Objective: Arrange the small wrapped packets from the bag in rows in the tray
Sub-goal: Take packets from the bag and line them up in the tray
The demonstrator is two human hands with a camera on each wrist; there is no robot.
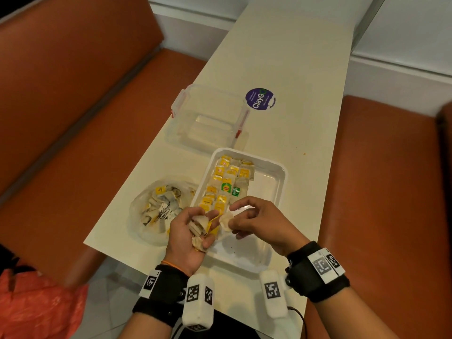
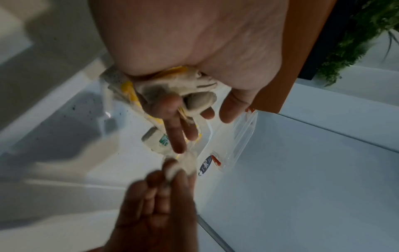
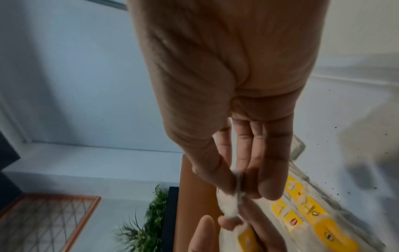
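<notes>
Left hand cups spare tea bags; right hand pinches one tea bag — lay it flat in the tray, near end of the third row.

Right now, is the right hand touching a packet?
Touching. The right wrist view shows the right hand pinching a packet between thumb and fingertips; the head view agrees.

the head view is evenly lit and fairly sharp, though its edges bow and the near left corner smears. both wrist views are dim, bluish and blurred, with each hand soft and looming close.
</notes>
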